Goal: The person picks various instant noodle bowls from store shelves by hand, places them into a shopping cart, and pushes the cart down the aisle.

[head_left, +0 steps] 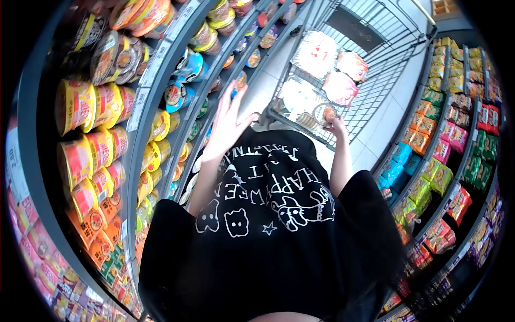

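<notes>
My right hand [337,126] grips an instant noodle cup [324,114] by its edge, with the round lid facing up. The cup is over the near end of a wire shopping cart [394,72]. Inside the cart lie a white package with red marks [315,53], a red and white pack [352,65], a pink and white pack [341,89] and a pale, glare-washed package [298,96]. My left hand [228,126] is raised beside the left shelves, fingers spread, holding nothing. Nearest to it are small noodle cups [241,79] on a low shelf.
On the left, tall shelves hold yellow and red noodle tubs [76,105], blue cups [189,65] and orange packs [96,225]. Shelves on the right carry bagged noodles, among them green packs [441,178] and blue packs [401,153]. Pale floor tiles [366,131] run between.
</notes>
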Demonstrator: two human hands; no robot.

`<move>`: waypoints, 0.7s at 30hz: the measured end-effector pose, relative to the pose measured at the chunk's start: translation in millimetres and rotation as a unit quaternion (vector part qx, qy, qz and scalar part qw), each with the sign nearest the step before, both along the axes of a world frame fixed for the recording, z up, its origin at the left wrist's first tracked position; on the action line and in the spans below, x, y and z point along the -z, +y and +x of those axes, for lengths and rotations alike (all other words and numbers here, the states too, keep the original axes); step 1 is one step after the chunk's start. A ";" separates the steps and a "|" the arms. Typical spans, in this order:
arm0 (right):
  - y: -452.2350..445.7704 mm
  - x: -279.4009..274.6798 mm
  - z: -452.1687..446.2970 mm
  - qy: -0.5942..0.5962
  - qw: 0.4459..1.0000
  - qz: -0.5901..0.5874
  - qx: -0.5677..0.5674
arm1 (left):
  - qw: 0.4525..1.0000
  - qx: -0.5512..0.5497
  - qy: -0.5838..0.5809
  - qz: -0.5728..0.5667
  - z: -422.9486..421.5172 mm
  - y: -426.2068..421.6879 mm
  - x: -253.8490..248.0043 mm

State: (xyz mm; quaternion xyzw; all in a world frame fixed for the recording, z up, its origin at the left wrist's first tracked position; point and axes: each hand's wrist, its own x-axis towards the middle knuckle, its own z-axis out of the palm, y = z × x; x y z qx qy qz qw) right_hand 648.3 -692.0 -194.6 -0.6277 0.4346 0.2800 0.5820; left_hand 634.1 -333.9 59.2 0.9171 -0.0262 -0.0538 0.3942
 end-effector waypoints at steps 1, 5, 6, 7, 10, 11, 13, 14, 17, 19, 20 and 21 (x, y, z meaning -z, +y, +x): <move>3.6 10.1 -4.1 0.027 0.999 0.021 0.006 | 0.999 -0.032 -0.022 0.006 -2.9 9.0 3.7; 23.9 46.8 -23.1 0.084 0.990 0.098 0.057 | 0.981 -0.154 -0.072 0.089 -12.9 43.8 8.8; 30.0 54.2 -25.6 0.076 0.989 0.092 0.083 | 0.974 -0.181 -0.083 0.112 -14.7 52.9 13.7; 32.0 60.4 -26.5 0.067 0.979 0.167 0.097 | 0.967 -0.206 -0.084 0.126 -15.8 62.4 19.0; 44.7 71.8 -25.3 0.117 0.981 0.105 0.113 | 0.947 -0.282 -0.094 0.123 -11.0 81.4 24.7; 42.2 73.1 -26.2 0.133 0.974 0.127 0.130 | 0.940 -0.312 -0.094 0.104 -8.2 84.3 24.9; 33.4 76.6 -20.6 0.144 0.982 0.110 0.059 | 0.927 -0.348 -0.100 0.095 3.1 84.2 23.3; 29.7 78.5 -20.6 0.154 0.984 0.089 -0.007 | 0.916 -0.380 -0.105 0.081 10.1 84.2 24.8; 31.3 90.7 -15.8 0.048 0.988 -0.142 -0.046 | 0.902 -0.403 -0.138 0.073 43.6 91.3 39.7; 36.7 63.3 -12.9 -0.051 0.974 -0.216 -0.054 | 0.887 -0.441 -0.126 0.061 62.9 95.3 49.5; 51.1 14.2 -4.2 -0.030 0.980 -0.188 -0.060 | 0.876 -0.464 -0.120 0.059 70.5 98.4 56.4; 51.9 23.8 -7.0 -0.095 0.972 -0.205 -0.062 | 0.869 -0.464 -0.163 0.049 76.9 99.9 61.2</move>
